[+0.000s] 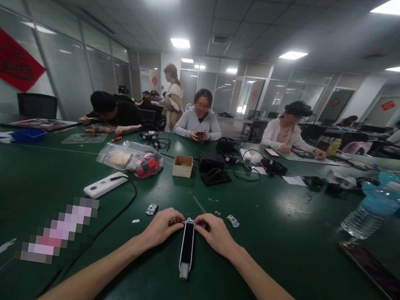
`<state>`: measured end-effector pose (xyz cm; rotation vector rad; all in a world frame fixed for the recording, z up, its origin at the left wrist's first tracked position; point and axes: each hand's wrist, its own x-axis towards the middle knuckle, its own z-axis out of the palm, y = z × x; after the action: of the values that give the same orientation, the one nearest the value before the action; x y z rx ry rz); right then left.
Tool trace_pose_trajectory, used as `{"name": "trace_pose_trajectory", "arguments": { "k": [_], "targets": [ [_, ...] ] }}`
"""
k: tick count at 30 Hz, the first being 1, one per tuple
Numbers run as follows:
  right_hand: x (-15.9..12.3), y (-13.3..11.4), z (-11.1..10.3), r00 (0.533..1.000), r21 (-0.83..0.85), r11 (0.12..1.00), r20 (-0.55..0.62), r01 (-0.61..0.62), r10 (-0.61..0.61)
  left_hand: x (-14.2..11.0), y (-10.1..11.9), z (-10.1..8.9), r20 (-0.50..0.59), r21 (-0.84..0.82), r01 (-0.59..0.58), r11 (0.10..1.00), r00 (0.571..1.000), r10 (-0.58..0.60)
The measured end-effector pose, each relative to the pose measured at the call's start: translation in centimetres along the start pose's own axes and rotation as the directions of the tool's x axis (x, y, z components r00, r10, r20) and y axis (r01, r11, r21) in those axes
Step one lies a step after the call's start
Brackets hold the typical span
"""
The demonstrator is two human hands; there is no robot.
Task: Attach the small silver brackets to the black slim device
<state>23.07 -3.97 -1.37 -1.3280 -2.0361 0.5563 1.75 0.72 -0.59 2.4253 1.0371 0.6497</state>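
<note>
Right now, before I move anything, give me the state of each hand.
Left hand: closed, holding the top end of the black device.
Right hand: closed, holding the same end.

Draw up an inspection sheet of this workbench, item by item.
Surface: dark green bench top, with glare from the ceiling lights.
Job's things: slim white-and-black device lying lengthwise, a small metal bracket to each side.
Clutter: white oblong unit, plastic bag, cardboard box, water bottle, dark phone or tablet.
Grips: bare left hand and right hand, fingers meeting at the device's top end.
Cables: black cable curving from the white unit toward the lower left.
Surroundings: seated co-workers, a standing person, red banner on a glass wall.
</note>
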Motion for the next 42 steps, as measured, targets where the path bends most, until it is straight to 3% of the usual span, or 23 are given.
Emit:
{"name": "trace_pose_trajectory", "arguments": {
  "k": [25, 35, 42],
  "targets": [
    [0.0, -0.8, -0.1, 0.999, -0.036, 0.998, -0.019, -0.049, 0.049, -0.3, -0.3, 0.1, 0.012, 0.045, -0.017, 0.999, 1.000, 0.017],
    [0.0, -0.9, 0.0, 0.999, -0.038, 0.999, -0.015, -0.034, 0.033, -0.2, -1.3, -1.7, 0.012, 0.326, -0.007, 0.946, 1.000, 0.003],
    [-0.1, -1.1, -0.2, 0.999, -0.025, 0.999, 0.009, -0.047, 0.047, 0.1, -2.0, -1.7, 0.043, 0.368, 0.006, 0.930, 0.999, -0.023]
  ]
}}
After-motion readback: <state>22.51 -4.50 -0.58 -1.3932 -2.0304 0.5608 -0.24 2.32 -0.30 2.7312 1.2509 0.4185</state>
